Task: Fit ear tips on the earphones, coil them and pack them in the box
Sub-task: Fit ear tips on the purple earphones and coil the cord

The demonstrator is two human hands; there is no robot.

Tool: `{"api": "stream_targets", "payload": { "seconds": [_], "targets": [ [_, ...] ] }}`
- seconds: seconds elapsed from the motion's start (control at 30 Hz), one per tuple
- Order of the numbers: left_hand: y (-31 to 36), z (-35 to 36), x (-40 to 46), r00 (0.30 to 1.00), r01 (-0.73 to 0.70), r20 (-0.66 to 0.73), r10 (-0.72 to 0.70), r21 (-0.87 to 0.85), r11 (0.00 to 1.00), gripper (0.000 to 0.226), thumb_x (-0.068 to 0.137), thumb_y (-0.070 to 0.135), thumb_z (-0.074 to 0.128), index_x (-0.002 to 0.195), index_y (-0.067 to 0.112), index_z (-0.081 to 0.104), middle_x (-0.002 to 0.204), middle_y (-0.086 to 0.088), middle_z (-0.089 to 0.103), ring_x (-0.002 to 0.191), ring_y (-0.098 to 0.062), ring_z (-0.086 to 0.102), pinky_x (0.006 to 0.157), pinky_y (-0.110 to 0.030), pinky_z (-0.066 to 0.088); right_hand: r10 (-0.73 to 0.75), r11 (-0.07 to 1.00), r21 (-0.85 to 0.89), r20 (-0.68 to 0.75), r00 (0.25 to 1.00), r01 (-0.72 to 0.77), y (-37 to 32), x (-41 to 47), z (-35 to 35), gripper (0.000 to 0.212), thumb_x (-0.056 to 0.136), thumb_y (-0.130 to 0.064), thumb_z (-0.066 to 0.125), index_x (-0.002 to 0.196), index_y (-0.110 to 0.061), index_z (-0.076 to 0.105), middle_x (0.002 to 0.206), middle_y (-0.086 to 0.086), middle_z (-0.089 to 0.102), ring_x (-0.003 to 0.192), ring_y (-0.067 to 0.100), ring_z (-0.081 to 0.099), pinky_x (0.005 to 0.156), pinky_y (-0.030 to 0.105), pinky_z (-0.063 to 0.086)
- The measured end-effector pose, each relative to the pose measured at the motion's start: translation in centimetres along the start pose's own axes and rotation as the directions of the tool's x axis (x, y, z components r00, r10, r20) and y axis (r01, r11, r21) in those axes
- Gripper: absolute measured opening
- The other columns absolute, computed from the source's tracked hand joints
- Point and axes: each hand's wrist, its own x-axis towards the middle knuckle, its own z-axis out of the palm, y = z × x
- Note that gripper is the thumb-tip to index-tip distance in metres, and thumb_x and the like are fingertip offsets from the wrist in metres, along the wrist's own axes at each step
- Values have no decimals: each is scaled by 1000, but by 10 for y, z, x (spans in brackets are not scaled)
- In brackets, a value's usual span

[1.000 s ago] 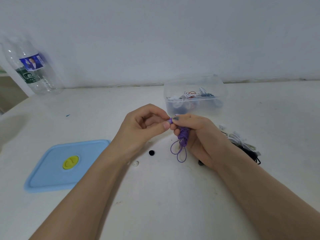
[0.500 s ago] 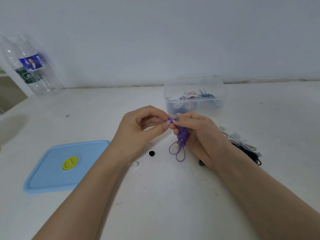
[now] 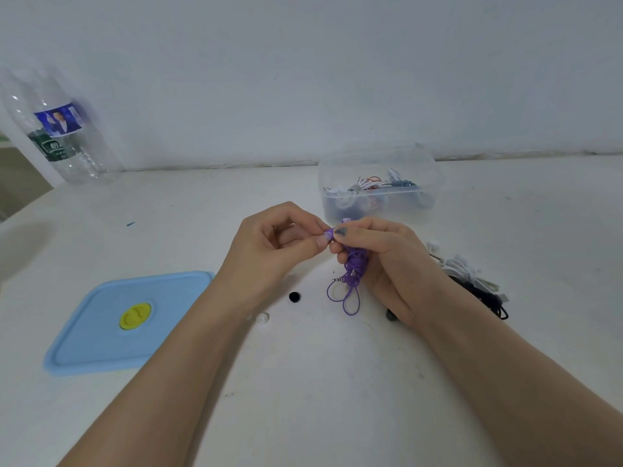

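Both hands meet above the middle of the white table. My right hand [image 3: 384, 264] grips a bundled pair of purple earphones [image 3: 354, 267]; two cable loops and the metal plug hang below it. My left hand [image 3: 269, 251] pinches a pale ear tip [image 3: 327, 234] against the purple earbud at the top of the bundle. Behind the hands stands the clear plastic box [image 3: 377, 210] with several coiled earphones inside. A black ear tip [image 3: 294, 296] and a white ear tip [image 3: 262, 318] lie loose on the table under my left wrist.
The box's blue lid [image 3: 101, 335] with a yellow valve lies at the left. White and black earphones [image 3: 475, 284] are piled right of my right hand. An empty plastic bottle [image 3: 60, 129] stands at the far left by the wall. Another black ear tip [image 3: 391, 315] lies under my right wrist.
The hands have stayed together at the same spot. My fingers have shifted slightly on the ear tip and earbud, and the hanging loops have swung a little.
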Motion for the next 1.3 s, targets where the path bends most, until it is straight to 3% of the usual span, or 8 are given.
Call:
{"api": "stream_targets", "payload": {
  "seconds": [0.13, 0.37, 0.63, 0.93, 1.0, 1.1, 1.2, 1.3],
  "targets": [
    [0, 2, 0, 1000, 1, 1, -1, -8, 1000, 9, 91, -6, 68, 86, -2, 61, 87, -14, 76, 85, -28, 74, 86, -30, 56, 17, 1000, -5, 2, 1000, -17, 0, -1, 1, 21, 88, 1, 66, 68, -6, 71, 68, 10, 67, 56, 15, 57, 55, 19, 49],
    [-2, 6, 0, 1000, -14, 6, 14, 30, 999, 8, 93, -5, 68, 90, 1, 62, 82, -8, 76, 83, -26, 75, 85, -33, 56, 14, 999, 45, 8, 1000, -15, 1, 1, 0, 9, 89, 1, 64, 80, 1, 67, 68, 10, 66, 57, 14, 57, 55, 19, 49],
    [-2, 2, -1, 999, -42, -6, 43, 46, 998, 8, 92, -6, 68, 89, -5, 61, 91, -12, 74, 85, -29, 73, 87, -35, 57, -12, 1000, 9, 29, 1000, 12, 1, 0, 0, 18, 87, 2, 65, 71, -3, 71, 67, 10, 67, 57, 15, 57, 58, 19, 50],
    [-2, 1, 4, 981, 185, 103, -163, -266, 946, 7, 87, 2, 66, 87, 2, 59, 85, -15, 68, 85, -34, 67, 94, -39, 51, 27, 1000, 2, 32, 999, -27, 1, -1, 0, 7, 88, 0, 65, 82, 0, 68, 68, 9, 67, 56, 13, 58, 53, 19, 49],
    [-4, 4, 2, 994, 104, 36, -99, -164, 981, 10, 91, 2, 69, 88, 2, 59, 85, -14, 71, 84, -34, 70, 93, -39, 53, 47, 998, 34, 33, 998, -48, 1, 0, 0, 7, 89, -1, 64, 84, -1, 69, 70, 9, 66, 56, 12, 58, 52, 20, 49],
    [-7, 8, -1, 992, -123, -18, 128, 155, 980, 7, 97, 2, 67, 94, 7, 63, 87, -10, 74, 89, -33, 73, 92, -46, 56, 83, 993, 85, 56, 995, -88, -1, 3, 1, 14, 89, -4, 61, 80, -5, 72, 68, 5, 65, 55, 9, 57, 49, 19, 48],
    [-8, 6, 2, 938, -321, 37, 344, 465, 825, 12, 95, -2, 67, 95, 10, 69, 91, -1, 70, 89, -19, 71, 85, -37, 56, 136, 981, 129, 90, 987, -147, -2, 3, 0, 27, 92, -5, 58, 71, -9, 74, 67, 3, 64, 54, 8, 57, 47, 18, 48],
    [-6, 7, 3, 892, -403, 75, 446, 581, 707, 9, 92, -5, 68, 92, 4, 71, 89, -1, 68, 84, -11, 65, 82, -19, 48, 189, 951, 224, 128, 974, -214, -1, 4, -3, 17, 87, -5, 61, 74, -6, 72, 70, 5, 64, 55, 9, 57, 54, 17, 50]
  ]
}}
